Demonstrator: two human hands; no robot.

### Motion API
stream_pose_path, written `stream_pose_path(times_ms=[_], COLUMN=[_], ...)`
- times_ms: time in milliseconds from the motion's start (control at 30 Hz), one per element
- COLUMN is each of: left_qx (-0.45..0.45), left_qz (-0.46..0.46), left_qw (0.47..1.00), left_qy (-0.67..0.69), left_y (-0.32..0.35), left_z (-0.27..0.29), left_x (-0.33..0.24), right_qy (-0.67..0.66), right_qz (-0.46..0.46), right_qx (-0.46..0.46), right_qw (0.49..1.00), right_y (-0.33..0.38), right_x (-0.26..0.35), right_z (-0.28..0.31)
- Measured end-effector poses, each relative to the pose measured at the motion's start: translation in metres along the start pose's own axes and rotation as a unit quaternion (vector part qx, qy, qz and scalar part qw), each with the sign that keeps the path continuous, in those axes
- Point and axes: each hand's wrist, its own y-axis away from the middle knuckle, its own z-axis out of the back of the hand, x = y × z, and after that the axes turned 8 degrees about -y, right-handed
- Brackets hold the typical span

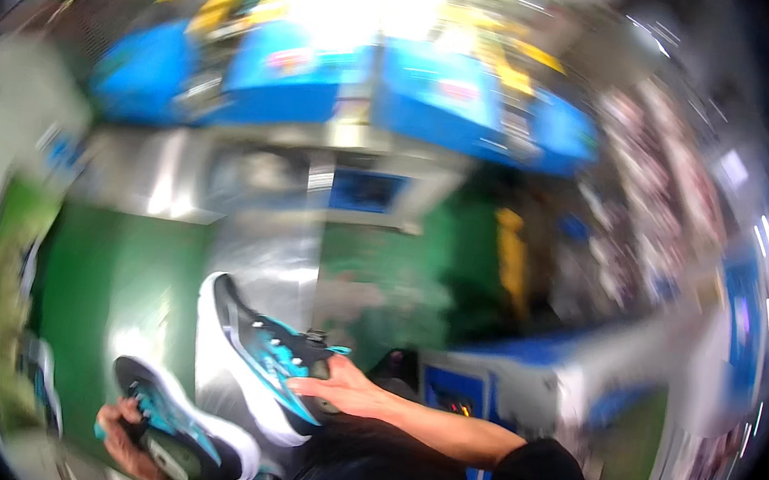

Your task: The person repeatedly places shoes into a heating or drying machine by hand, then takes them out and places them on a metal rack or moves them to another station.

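Observation:
The picture is blurred by motion. My right hand grips a black and teal sports shoe with a white sole by its opening, low in the middle of the view. My left hand at the lower left holds a second shoe of the same colours from below, its white sole turned up and to the right. The two shoes sit close together, nearly touching. My right forearm comes in from a black sleeve at the lower right.
A green work surface lies behind the shoes with a shiny metal strip across it. Blue machine housings stand at the back. A blue and grey unit sits at the right. More shoes show at the left edge.

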Motion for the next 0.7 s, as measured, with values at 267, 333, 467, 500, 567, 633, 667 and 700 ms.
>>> stream_pose_path(times_ms=[267,333,467,500,567,633,667,700], left_qx=[0.615,0.65,0.794,0.833,0.878,0.916,0.93,0.942], left_qz=[-0.034,0.074,0.327,0.314,0.297,0.226,0.185,0.183], left_qw=[0.774,0.729,0.454,0.387,0.313,0.294,0.292,0.277], left_qy=[0.15,0.203,0.237,0.24,0.209,0.155,0.125,0.04], left_y=[0.098,0.177,0.28,0.303,0.341,0.377,0.393,0.408], left_z=[-0.144,-0.18,-0.241,-0.254,-0.276,-0.295,-0.303,-0.311], left_x=[-0.134,-0.165,-0.148,-0.148,-0.151,-0.156,-0.151,-0.148], right_qy=[0.039,-0.011,-0.169,-0.124,-0.087,0.132,0.07,0.074], right_qz=[0.277,0.232,0.092,0.084,0.043,-0.142,-0.069,-0.056], right_qx=[-0.323,-0.43,-0.737,-0.79,-0.872,-0.914,-0.952,-0.944], right_qw=[0.904,0.872,0.648,0.594,0.481,0.356,0.289,0.317], right_y=[0.303,0.418,0.525,0.543,0.557,0.555,0.557,0.563], right_x=[0.037,0.032,-0.015,-0.013,-0.024,-0.057,-0.056,-0.058], right_z=[-0.018,-0.049,-0.13,-0.142,-0.145,-0.125,-0.105,-0.091])
